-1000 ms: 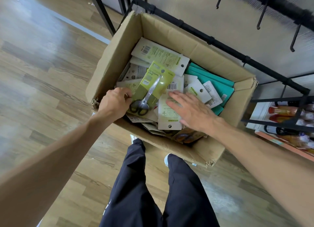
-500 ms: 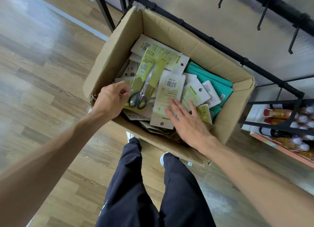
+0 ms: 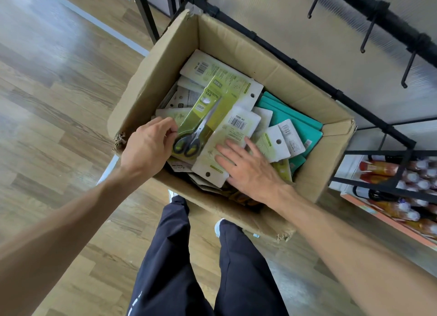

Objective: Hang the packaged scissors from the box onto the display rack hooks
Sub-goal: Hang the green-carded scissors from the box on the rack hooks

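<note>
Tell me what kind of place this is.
Most likely a shop floor during restocking. A black display rack with bare hooks stands against the wall, bottles fill a shelf to the right, and a cardboard box holds packaged scissors with barcodes and hang holes.

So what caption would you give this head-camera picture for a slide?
Left hand pinches a green scissors pack in the cardboard box while the right hand lies flat on a face-down pack.

Both bare forearms extend forward and downward. Left hand [image 3: 147,147]: fingers curled, pinching. Right hand [image 3: 248,171]: fingers straight, spread, palm down.
</note>
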